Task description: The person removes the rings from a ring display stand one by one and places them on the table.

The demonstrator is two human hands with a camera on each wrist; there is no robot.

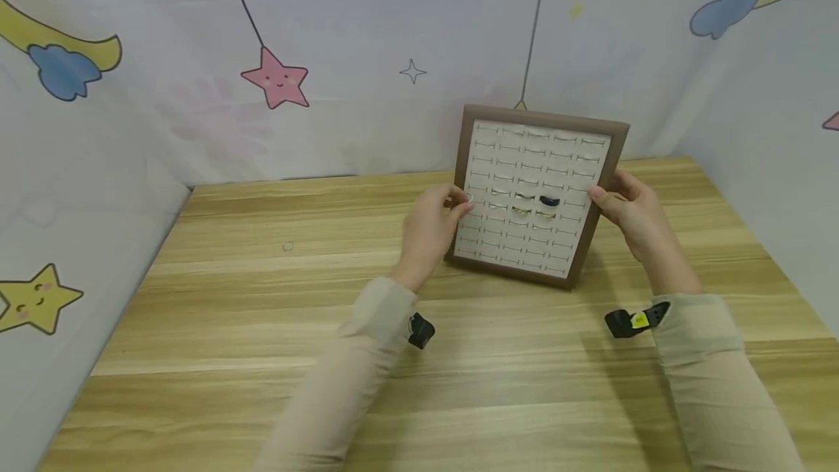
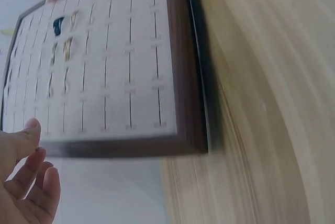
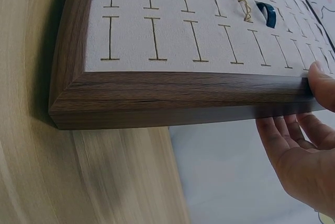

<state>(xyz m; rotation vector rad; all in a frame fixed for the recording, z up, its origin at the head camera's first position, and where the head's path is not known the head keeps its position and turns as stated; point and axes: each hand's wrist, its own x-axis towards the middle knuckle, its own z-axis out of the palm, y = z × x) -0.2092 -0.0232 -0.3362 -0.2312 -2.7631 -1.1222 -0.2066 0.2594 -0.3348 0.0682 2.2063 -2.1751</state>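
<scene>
Gripped ring tray (image 1: 536, 199) by both side edges, left hand (image 1: 429, 228) and right hand (image 1: 632, 213), tilting it upright; next probably needed steady lowering.

Wooden table (image 1: 262, 355): light, striped grain running side to side, boxed in by cartoon-printed cloth at 9, 12 and 3 o'clock. Ring display tray (image 1: 534, 199): brown wooden frame, pale slotted insert, lower edge resting on the table toward 1 o'clock, tilted up off the surface, several rings in its middle rows. Small ring-like item (image 1: 288, 246): lies flat at 10 o'clock, well apart from the tray.
</scene>
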